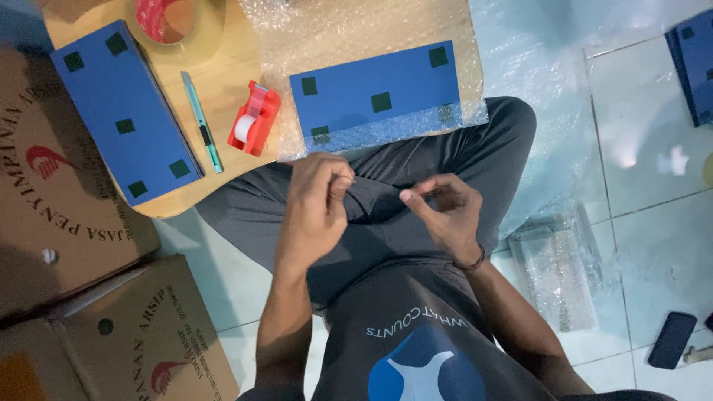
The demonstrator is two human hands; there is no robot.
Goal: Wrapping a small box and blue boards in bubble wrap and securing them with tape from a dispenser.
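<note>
Two bare hands meet at the centre of the frame, over the lap of a person sitting cross-legged in grey trousers. The left hand (316, 194) is curled, with its fingertips pressed together as if pinching something very small or clear; what it pinches cannot be told. The right hand (444, 210) is just beside it, thumb and forefinger nearly closed and the other fingers loosely bent. A dark band circles the right wrist. A thin strip may stretch between the two hands, but it is too faint to be sure.

Just above the hands, a blue panel (375, 90) with dark green squares lies on a sheet of bubble wrap (356, 26), whose lower edge is folded up over the panel's near edge. Both rest on a round wooden table (223, 82) in the upper left. To the left of the panel, a red tape dispenser (254, 119) stands on the table, then a teal cutter (200, 120), then a second blue panel (122, 111). A roll of red tape (165, 18) sits at the top edge.

Cardboard boxes (74, 282) fill the left side. On the tiled floor at right lie more clear wrap (561, 263), a dark phone (671, 339) at lower right, and another blue piece (694, 63) at upper right.
</note>
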